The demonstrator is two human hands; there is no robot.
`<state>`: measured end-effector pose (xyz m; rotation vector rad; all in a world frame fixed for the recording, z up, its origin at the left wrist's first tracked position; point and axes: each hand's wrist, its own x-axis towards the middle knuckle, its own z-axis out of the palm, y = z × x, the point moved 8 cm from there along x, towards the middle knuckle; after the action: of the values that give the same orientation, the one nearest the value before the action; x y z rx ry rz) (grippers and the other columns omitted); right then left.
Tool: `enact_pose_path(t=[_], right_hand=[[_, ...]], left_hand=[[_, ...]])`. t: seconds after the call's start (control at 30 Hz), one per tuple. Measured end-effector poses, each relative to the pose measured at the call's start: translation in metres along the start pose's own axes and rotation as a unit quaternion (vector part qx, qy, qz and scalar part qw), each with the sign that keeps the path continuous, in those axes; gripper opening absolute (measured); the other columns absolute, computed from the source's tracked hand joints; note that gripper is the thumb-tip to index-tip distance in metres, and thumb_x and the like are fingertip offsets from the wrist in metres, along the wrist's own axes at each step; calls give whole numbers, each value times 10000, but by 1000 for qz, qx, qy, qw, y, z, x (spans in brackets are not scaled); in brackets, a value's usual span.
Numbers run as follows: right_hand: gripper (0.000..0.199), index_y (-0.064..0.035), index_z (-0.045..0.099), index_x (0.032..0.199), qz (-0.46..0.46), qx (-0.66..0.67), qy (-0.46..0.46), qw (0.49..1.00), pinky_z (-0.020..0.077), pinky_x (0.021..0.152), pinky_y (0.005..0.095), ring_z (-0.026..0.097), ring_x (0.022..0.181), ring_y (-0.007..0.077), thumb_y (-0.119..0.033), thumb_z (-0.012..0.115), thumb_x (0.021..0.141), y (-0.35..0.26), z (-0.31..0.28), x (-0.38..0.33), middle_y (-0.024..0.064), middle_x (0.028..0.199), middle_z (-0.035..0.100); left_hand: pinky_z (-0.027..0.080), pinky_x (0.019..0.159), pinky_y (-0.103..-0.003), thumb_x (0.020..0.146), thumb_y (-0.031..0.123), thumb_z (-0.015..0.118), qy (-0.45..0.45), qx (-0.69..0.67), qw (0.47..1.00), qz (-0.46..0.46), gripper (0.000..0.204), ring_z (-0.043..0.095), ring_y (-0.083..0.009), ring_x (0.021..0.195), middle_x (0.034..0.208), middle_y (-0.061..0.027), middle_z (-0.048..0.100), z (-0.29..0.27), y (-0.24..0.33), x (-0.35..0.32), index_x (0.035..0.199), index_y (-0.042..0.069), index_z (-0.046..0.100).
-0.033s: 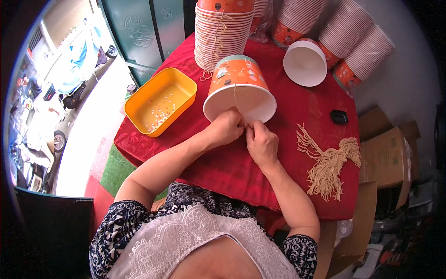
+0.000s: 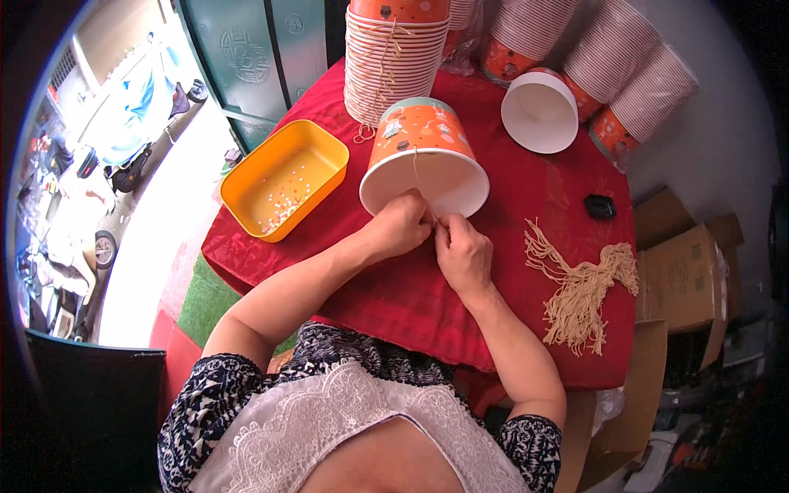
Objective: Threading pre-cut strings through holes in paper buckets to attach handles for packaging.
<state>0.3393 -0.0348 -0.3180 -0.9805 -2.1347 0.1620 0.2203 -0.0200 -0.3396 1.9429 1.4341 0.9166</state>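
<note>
An orange patterned paper bucket (image 2: 430, 135) lies on its side on the red-covered table, its white-rimmed mouth facing me. From its upper rim a thin beige string (image 2: 417, 168) runs down across the opening to my fingers. My left hand (image 2: 401, 223) is closed in a pinch on the string, just in front of the lower rim. Close beside it, my right hand (image 2: 465, 255) also pinches the string; the fingertips of both hands nearly meet. The exact point where they grip is partly hidden by the fingers. A bundle of beige strings (image 2: 585, 283) lies to the right.
A yellow tray (image 2: 327, 148) with small white bits stands at left. Behind the bucket rises a tall bucket stack (image 2: 393, 70) draped with strings. More stacks (image 2: 612, 49), a single bucket (image 2: 539, 111) and a small black object (image 2: 600, 206) are at right. Cardboard boxes (image 2: 682, 271) stand beyond the table's edge.
</note>
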Motion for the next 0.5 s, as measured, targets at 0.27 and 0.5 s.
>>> enact_pose_path(t=[0.27, 0.5], right_hand=[[67, -23, 595, 892, -14, 1, 13, 1000, 519, 584, 433, 653, 694, 364, -29, 637, 840, -4, -4, 1, 163, 791, 662], [71, -25, 563, 867, 17, -2, -9, 1000, 520, 591, 435, 655, 702, 360, -29, 629, 841, -1, 0, 1, 164, 796, 663]], left_hand=[[502, 682, -431, 715, 35, 633, 5, -4, 1000, 19, 90, 638, -369, 761, 779, -252, 615, -2, 2, 1, 759, -42, 646], [503, 685, -436, 713, 38, 627, 0, -10, 1000, 11, 115, 642, -369, 772, 789, -255, 627, 1, -4, 3, 774, -57, 646]])
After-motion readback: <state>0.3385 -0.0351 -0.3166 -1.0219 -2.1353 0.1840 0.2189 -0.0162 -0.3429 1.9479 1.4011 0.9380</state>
